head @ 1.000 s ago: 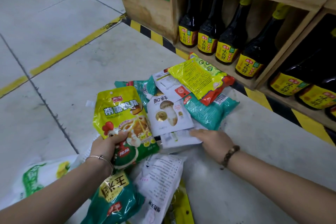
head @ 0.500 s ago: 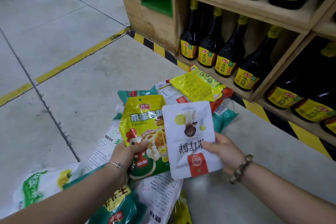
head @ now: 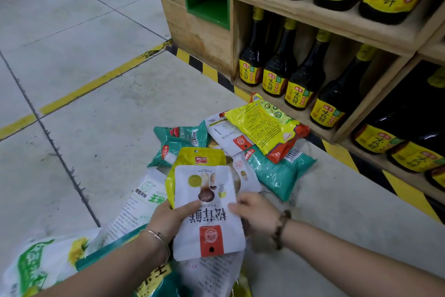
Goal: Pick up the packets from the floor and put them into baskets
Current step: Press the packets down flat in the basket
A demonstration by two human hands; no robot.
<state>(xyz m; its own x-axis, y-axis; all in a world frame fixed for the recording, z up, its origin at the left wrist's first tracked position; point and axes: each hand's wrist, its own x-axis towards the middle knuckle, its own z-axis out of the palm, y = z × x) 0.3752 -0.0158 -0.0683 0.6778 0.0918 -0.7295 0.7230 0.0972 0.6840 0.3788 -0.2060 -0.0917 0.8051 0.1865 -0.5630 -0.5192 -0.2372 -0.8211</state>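
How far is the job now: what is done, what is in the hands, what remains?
Done: nothing shows as finished; no basket is in view. In hand: the left hand holds a white packet over a yellow packet, and the right hand pinches the white one's edge. Left: a teal packet, a yellow-orange packet and several more lie on the floor by the shelf.

A white mushroom packet (head: 207, 210) was held upside down, laid flat over a yellow packet (head: 192, 155). Teal packets (head: 277, 173), a yellow-and-red packet (head: 262, 125) and white packets (head: 226, 133) lay overlapping on the floor (head: 108, 116).
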